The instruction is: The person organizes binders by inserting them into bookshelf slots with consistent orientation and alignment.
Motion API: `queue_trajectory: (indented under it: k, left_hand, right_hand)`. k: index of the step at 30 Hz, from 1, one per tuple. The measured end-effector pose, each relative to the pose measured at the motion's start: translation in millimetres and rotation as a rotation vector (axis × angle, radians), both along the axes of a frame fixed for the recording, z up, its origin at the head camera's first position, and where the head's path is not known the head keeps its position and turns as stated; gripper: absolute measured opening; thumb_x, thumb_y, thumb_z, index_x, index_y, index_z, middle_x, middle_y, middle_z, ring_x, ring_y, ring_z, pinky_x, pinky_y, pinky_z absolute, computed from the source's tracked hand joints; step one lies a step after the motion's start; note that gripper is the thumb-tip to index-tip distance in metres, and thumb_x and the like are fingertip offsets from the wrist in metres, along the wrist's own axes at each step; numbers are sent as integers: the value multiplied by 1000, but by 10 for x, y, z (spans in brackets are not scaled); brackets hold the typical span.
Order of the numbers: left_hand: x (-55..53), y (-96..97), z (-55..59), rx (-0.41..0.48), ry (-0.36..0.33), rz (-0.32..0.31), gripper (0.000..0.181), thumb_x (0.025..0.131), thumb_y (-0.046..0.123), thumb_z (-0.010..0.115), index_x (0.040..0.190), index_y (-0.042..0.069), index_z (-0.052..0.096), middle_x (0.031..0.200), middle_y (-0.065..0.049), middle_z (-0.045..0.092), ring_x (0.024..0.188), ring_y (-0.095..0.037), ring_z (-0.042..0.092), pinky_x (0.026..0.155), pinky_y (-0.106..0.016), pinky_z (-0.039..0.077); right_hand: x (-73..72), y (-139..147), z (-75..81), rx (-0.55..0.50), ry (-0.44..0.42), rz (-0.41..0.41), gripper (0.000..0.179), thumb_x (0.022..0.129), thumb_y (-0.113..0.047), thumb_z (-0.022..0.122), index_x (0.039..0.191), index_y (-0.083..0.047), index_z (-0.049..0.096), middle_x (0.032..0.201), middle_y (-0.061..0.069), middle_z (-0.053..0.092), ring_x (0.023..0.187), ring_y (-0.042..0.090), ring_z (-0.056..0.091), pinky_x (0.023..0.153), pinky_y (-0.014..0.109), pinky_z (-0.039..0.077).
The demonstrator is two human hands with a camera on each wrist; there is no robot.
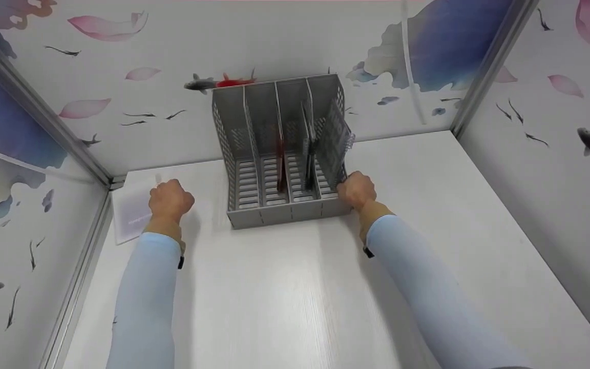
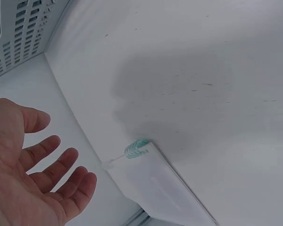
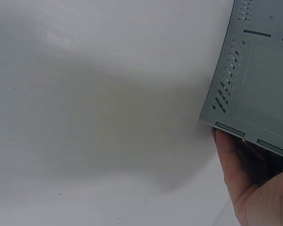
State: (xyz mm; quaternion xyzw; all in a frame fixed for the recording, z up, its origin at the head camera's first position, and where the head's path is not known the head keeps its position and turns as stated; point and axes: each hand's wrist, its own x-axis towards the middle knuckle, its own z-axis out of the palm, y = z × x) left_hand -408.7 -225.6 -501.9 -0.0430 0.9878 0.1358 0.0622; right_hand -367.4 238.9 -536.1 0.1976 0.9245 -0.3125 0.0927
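Note:
A grey plastic organizer (image 1: 274,214) with slatted floor and upright dividers stands near the back wall. My right hand (image 1: 357,190) grips its front right corner; in the right wrist view, the fingers (image 3: 231,162) bend around the organizer's edge (image 3: 269,84), partly hidden behind it. One compartment contains a thin dark red item (image 1: 280,166), another a thin dark item (image 1: 307,159). A grey perforated panel (image 1: 332,143) leans in the rightmost compartment. My left hand (image 1: 169,200) holds nothing; its fingers (image 2: 61,165) curl loosely above the table, near a flat white item (image 1: 130,211).
Beside one corner of the flat white item lies a small teal-and-white striped piece (image 2: 137,149) with a thin string. Printed wall panels (image 1: 285,41) enclose the white table (image 1: 259,297) at the back and both sides, with metal posts (image 1: 494,66) at the corners.

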Motion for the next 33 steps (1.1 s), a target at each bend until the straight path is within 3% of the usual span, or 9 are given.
queue_trajectory:
  k: [5,12,20,24,33]
  left_hand:
    - [60,-146,-97,6,-23,34,48,103,19,53,135,-16,65,131,-43,68,127,-62,63,106,-68,56]
    - [147,-318,-299,18,-59,62,50,102,19,53,132,-18,66,129,-44,69,124,-62,63,103,-67,57]
    - [257,-345,-498,82,-106,141,55,106,22,51,143,-18,53,142,-46,56,136,-62,52,113,-71,50]
    - [295,-343,-530,97,-115,167,57,107,22,51,146,-20,49,147,-47,49,141,-63,47,117,-73,46]
    - [326,-334,-503,74,-161,133,58,109,23,50,146,-21,51,144,-46,49,137,-61,50,115,-72,49]
  right_hand:
    - [-2,0,-11,-8,3,4,36,106,-26,56,124,0,72,116,14,74,100,31,66,90,48,58]
    - [14,-17,7,-5,1,9,38,106,-27,56,126,1,73,126,19,79,105,32,68,99,52,61]
    - [15,-19,-1,-13,6,-9,33,107,-27,58,122,-1,72,114,13,75,98,30,66,92,48,60]
    - [1,-10,-11,-11,6,-7,32,106,-27,58,119,-1,72,111,12,73,97,30,66,89,47,59]
    - [11,-16,1,-14,7,-10,31,106,-25,58,120,-1,73,109,11,72,97,30,65,86,46,57]
